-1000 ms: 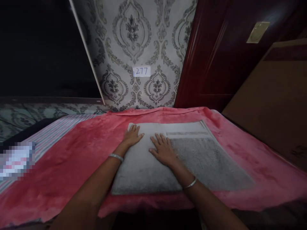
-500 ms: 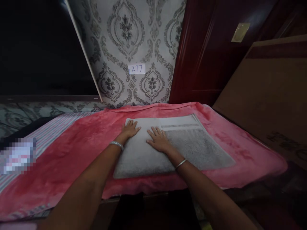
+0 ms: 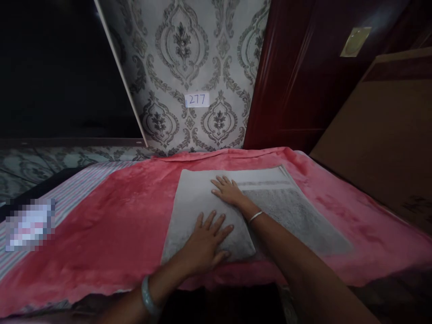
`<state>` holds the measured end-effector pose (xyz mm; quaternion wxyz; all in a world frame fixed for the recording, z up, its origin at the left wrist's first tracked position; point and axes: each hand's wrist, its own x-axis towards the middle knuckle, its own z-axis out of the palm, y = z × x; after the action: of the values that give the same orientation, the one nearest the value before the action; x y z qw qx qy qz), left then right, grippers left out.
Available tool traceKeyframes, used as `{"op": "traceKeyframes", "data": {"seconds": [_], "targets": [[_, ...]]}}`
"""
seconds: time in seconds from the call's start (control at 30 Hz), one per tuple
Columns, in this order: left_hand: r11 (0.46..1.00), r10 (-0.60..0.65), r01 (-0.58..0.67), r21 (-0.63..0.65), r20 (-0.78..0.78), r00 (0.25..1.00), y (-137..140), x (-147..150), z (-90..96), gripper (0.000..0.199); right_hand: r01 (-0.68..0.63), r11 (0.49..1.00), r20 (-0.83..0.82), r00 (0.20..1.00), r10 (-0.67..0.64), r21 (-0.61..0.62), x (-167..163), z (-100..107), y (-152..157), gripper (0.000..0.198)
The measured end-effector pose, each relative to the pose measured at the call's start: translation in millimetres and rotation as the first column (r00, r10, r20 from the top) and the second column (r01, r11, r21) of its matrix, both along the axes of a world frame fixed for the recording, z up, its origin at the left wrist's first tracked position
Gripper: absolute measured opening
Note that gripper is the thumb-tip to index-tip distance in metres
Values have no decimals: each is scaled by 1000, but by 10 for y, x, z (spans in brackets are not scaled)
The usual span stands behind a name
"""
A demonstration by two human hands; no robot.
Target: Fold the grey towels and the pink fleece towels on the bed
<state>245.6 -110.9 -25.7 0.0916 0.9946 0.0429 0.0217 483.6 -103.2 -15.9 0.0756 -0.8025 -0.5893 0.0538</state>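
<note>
A grey towel (image 3: pixel 286 211) lies spread on the red plush blanket (image 3: pixel 135 220), its left part folded over as a smoother, paler flap. My left hand (image 3: pixel 205 240), with a pale bangle at the wrist, rests flat with fingers spread near the front edge of that flap. Farther back, my right hand (image 3: pixel 229 190) lies palm down, fingers apart, close to the flap's right side. Neither hand grips anything. The right forearm, with a thin silver bangle, covers part of the towel.
A striped cloth (image 3: pixel 81 184) shows from under the blanket at the left, with a blurred-out item on it. A dark television screen (image 3: pixel 67 72) stands behind. A cardboard box (image 3: pixel 388 130) is at the right, beside a dark red door (image 3: pixel 297 81). A paper label (image 3: pixel 197 100) is on the wallpaper.
My left hand has moved from the flap's far left corner down toward its front edge. My right hand stays near the same place on the towel. The view has shifted slightly.
</note>
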Motion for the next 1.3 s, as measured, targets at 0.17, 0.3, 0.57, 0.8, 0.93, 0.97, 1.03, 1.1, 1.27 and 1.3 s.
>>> {"op": "traceKeyframes", "data": {"seconds": [0.17,0.3,0.57,0.8,0.93,0.97,1.03,1.1,1.27,1.3], "targets": [[999,-32,34,-15,70,997,22,-23,-94,79,-31,999,-10,999,31,-25,180,-64,69,67],[999,-27,29,-33,49,998,9,-55,-48,80,-30,997,-25,999,29,-65,327,-21,142,67],[997,-31,31,-68,11,999,-16,-50,42,79,15,997,-32,999,-17,-72,520,-48,321,66],[999,-5,2,-51,-45,999,-33,-38,108,76,47,997,-14,999,-48,-52,517,-31,328,64],[999,-9,10,-48,35,999,-27,-39,74,73,57,997,20,998,-57,-44,366,106,281,61],[999,-12,14,-48,56,998,-26,-38,63,72,25,999,35,999,-24,-22,283,140,263,60],[999,-15,19,-47,89,996,-24,-40,45,69,-91,996,54,994,90,17,72,187,222,58],[999,-18,24,-44,119,993,-21,-62,35,62,-232,973,37,972,231,20,-155,192,184,58],[998,64,-67,8,200,978,28,-270,-15,55,-384,922,-25,923,384,-42,-413,78,207,59],[993,110,-116,19,198,974,40,-322,-36,59,-379,924,-28,925,378,-47,-396,55,241,60]]}}
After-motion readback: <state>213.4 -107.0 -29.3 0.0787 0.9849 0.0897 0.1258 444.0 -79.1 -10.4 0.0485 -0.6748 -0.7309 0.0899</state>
